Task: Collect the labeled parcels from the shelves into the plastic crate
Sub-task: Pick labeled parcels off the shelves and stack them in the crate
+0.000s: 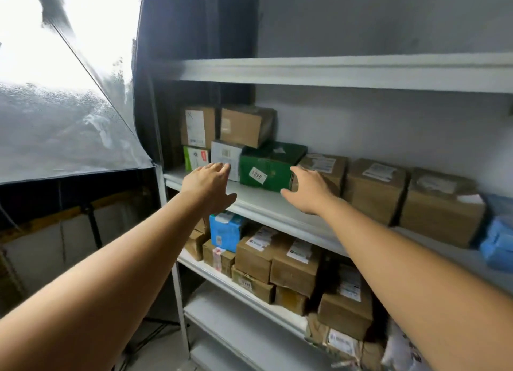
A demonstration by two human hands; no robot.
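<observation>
Flanking the green parcel [266, 166] at the centre of the frame are two hands, both spread and holding nothing. Left hand [206, 183]: fingers straight, tips just short of the grey parcel [225, 155] that adjoins the green one's left end. Right hand [311, 191]: fingers and thumb splayed, tips at the green parcel's right front corner; whether they touch it cannot be told. The placement is judged to prepare a two-sided lift, since the green parcel is broad and a brown parcel [245, 125] appears to rest partly on its top, so one hand alone might tip the stack. Middle shelf [266, 205]: a row of brown labelled parcels [374, 187] runs toward the right of the frame, labels on top where they can be read. Lower shelf, lower centre: stacked parcels [294, 262] beside one blue parcel [224, 232]. Plastic crate: not in view. Task judged early, with many parcels on the shelves.
</observation>
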